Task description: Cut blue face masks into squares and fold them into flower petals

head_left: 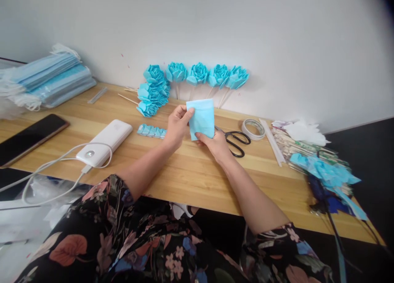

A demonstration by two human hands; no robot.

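A folded light blue sheet [202,119] is held upright above the wooden table [191,174]. My left hand [178,125] pinches its upper left edge, thumb in front. At its lower edge my right hand [215,143] grips it, with the thumb on the front and the fingers behind. Black-handled scissors [238,141] lie just beyond my right hand, their blades partly hidden. A pleated blue strip [150,130] rests on the table beside my left hand. Several blue flowers on sticks [198,73] stand or lie behind the sheet, against the wall.
At the left are stacked masks [61,79], a phone [32,137] and a white power bank [106,141] with a looped cable. To the right sit a tape roll [253,129], white strips [272,142] and a pile of scraps [323,168] near the edge.
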